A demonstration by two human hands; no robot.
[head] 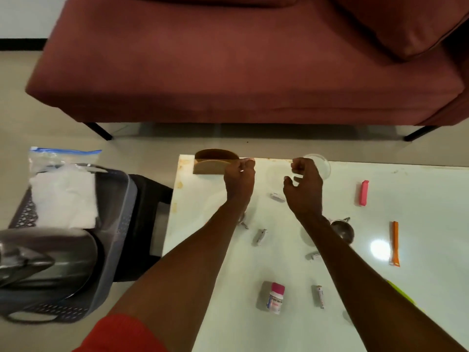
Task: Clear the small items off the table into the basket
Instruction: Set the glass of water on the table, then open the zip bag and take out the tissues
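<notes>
Left hand (238,177) grip pinched together on the wooden napkin holder (212,164) at the desk (418,199) far-left corner. Right hand (303,185) grip half-curled, apart, empty, hovering beside a clear glass (323,166). Pill bottle (275,298), sachets and pink eraser (363,193) lie scattered on the desk; grey basket (121,224) sits on the floor, left.

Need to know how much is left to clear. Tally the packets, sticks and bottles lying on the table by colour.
Silvery-white packets: 4
Pink pack: 1
Orange sachet: 1
Pink-capped bottle: 1
Total: 7
</notes>
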